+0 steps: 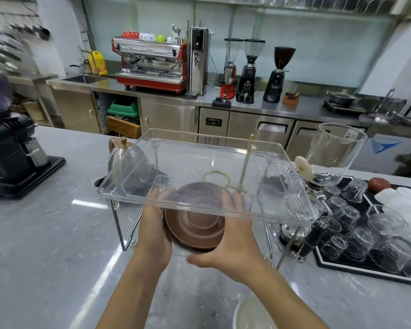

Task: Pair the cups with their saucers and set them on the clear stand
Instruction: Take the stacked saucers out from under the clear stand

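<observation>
Grey marbled surface point(45, 233) noted. Clear stand point(206, 162) set on it, a kettle point(121, 155) behind, upturned glasses point(356, 224) alongside. Brown saucer point(195, 224) gripped under the stand tray by left hand point(153, 231) and right hand point(233, 236). No writing legible.

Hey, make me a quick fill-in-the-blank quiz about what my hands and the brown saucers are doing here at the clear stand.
1. Both hands, left hand and right hand, hold a stack of ____ saucers.
2. The saucers are held under the top tray of the ____ stand.
3. A steel ____ with a wooden handle stands behind the stand's left side.
4. Upside-down ____ sit on the black mat to the right.

Missing words: brown; clear; kettle; glasses
</observation>
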